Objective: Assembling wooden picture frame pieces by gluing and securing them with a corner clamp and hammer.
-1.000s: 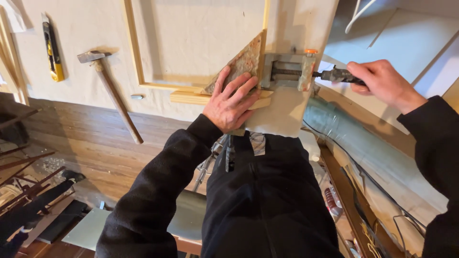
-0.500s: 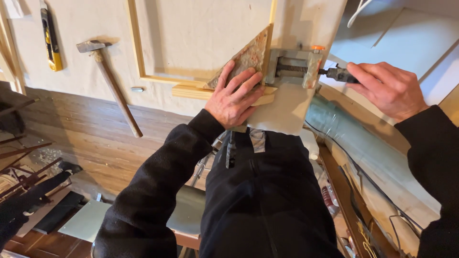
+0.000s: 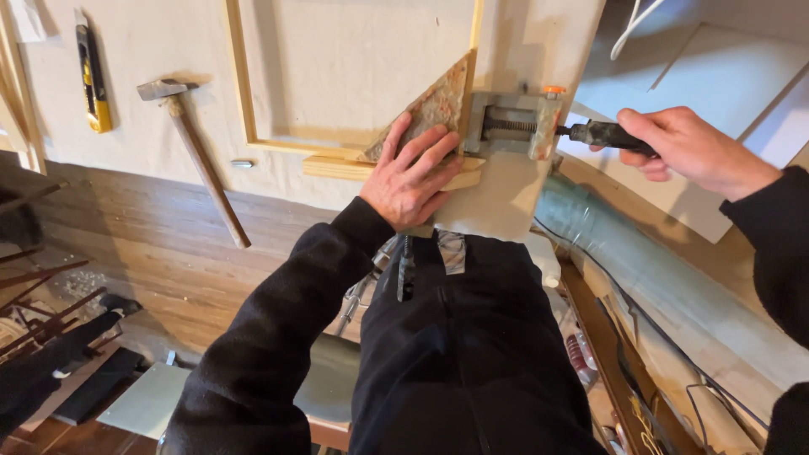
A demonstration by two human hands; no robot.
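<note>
— Wooden frame (image 3: 354, 148) at the bench's near edge, and the left hand (image 3: 410, 177) lies flat on the triangular corner block (image 3: 430, 109), fingers spread, nothing gripped.

— And the clamp (image 3: 512, 124)?

— Just right of that block, screw axis running along the edge toward the right hand (image 3: 691, 152), whose grip is closed around the dark clamp handle (image 3: 602, 133). Right hand's nearer.

— Hammer (image 3: 198, 152)?

— Well left, untouched.

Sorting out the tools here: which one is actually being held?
The clamp: the right hand grips its dark handle. The hammer and yellow utility knife lie untouched.
</note>
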